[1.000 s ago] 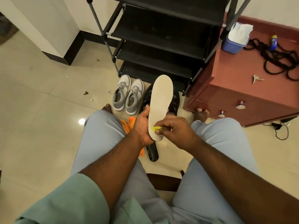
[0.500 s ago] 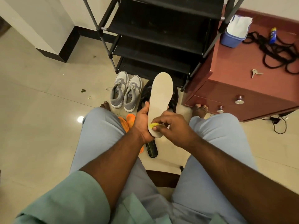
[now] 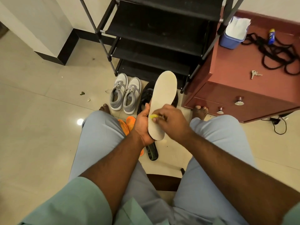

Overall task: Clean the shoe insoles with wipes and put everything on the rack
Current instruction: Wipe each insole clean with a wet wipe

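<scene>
Keys (image 3: 255, 74), black cord (image 3: 276, 54) and a blue can (image 3: 271, 34) lie on the red cabinet (image 3: 235, 65)

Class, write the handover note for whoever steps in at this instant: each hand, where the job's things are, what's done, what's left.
Left hand grips the beige insole by its heel end, toe pointing up.
Right hand presses a yellow wipe on its lower half.
Grey sneakers, black shoe, orange insoles and a dark insole lie on the floor.
Shoe rack shelves hold nothing visible.
Left: finish wiping, then rack everything.
</scene>
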Tool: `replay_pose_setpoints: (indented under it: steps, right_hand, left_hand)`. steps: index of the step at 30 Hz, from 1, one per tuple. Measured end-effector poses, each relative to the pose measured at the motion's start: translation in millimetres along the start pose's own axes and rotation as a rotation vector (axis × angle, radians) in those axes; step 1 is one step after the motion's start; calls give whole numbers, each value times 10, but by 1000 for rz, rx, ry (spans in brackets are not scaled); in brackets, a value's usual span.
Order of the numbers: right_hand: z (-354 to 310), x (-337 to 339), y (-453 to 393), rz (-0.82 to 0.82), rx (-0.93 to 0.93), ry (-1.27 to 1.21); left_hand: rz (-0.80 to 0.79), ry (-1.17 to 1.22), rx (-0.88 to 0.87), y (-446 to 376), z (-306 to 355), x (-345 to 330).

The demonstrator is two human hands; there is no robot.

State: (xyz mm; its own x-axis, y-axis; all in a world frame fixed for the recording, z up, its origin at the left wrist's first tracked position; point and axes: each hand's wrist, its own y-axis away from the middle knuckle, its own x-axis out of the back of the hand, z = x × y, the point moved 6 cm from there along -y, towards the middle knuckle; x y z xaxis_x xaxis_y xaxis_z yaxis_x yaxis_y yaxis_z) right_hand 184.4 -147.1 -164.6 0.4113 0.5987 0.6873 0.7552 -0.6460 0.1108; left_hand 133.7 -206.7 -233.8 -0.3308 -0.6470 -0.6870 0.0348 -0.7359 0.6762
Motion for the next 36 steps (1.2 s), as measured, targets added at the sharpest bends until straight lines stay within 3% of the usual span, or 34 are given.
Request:
replay_pose_setpoints:
  steps: [5,10,14,19,23,31,36]
  right_hand:
    - [-55,-7,171,-40,106,55]
    - [136,257,-440,143,-61,147]
    - [70,154,-413,92,-106,36]
    - [-122,-61,183,-49,82,-144]
    - [-70,-84,310,-157,239,32]
    - [-287,-163,287,-87,328,98]
    - [19,-25,254,-55,251,110]
  left_hand:
    - [5,5,29,-16,-5,1]
    - [-18,-104,13,15,-48,-66]
    - [-19,-45,-6,-10,26,-30]
    - [27,48,-20,-98,123,31]
    - [106,76,-73,-150,241,129]
    - [111,80,-129,-124,291,123]
    - [108,66,-105,-89,299,128]
